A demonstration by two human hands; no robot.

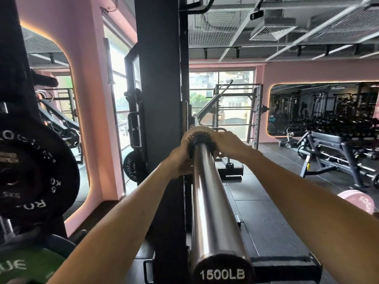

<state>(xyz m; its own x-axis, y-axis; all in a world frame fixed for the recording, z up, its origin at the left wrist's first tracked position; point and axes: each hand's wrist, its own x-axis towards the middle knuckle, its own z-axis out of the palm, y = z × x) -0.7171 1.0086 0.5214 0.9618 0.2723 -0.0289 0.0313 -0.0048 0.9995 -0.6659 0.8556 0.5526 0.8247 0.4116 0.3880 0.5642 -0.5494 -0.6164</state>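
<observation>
Pink plate (192, 133): left hand (180, 162) curled round the black collar (202, 143) snug against it at the barbell sleeve's (207, 201) inner end, right hand (229, 145) wrapped over its rim, so I reckon only locking the collar remains.

Smooth polished-steel barbell sleeve (207, 201), which ran straight away from the viewer; its near end carried a round black end cap (222, 272) printed "1500LB" in white. A small pale-pink round weight plate (190, 133) with dark lettering stood upright on the far part of the sleeve, its face toward the viewer. A black ring-shaped collar (202, 142) encircled the sleeve directly in front of the plate's near face.
</observation>
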